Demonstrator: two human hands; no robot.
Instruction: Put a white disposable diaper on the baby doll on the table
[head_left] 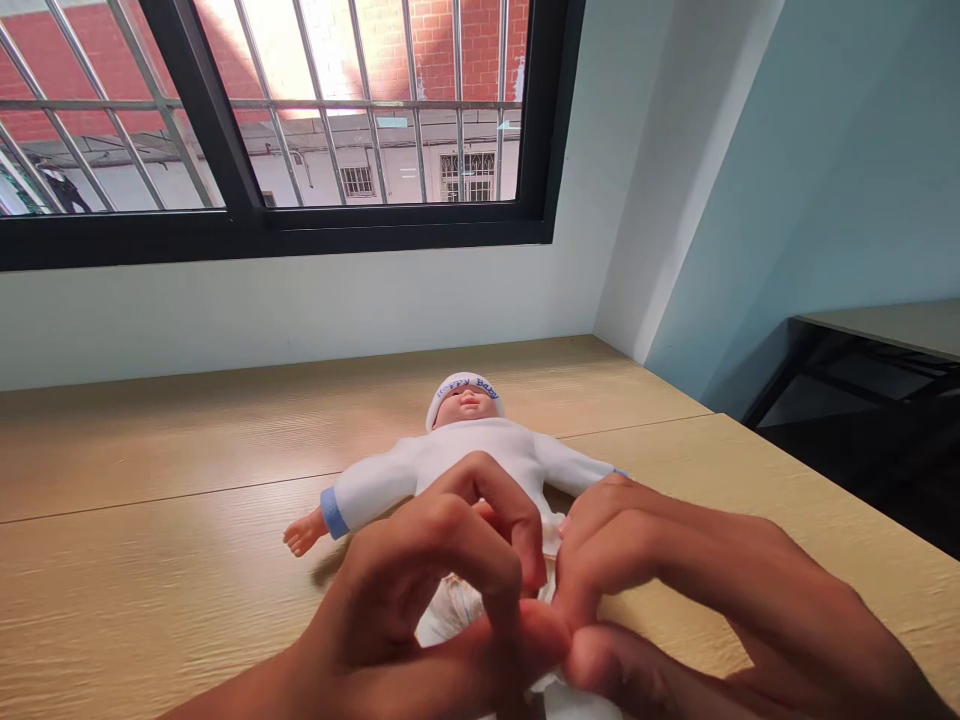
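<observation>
A baby doll lies on its back on the wooden table, its head away from me. It wears a white long-sleeved top with blue cuffs and a white cap lettered in blue. Around its lower body is a white diaper, largely covered by my hands. My left hand is curled, thumb and fingers pinched at the diaper's edge by the doll's waist. Close against it, my right hand pinches at the same edge, fingertips meeting those of the left. The doll's legs are mostly hidden.
The wooden table runs back to a white wall under a black-framed window with metal bars outside. Its right edge drops off beside a pale blue wall. A second table with dark legs stands at the far right.
</observation>
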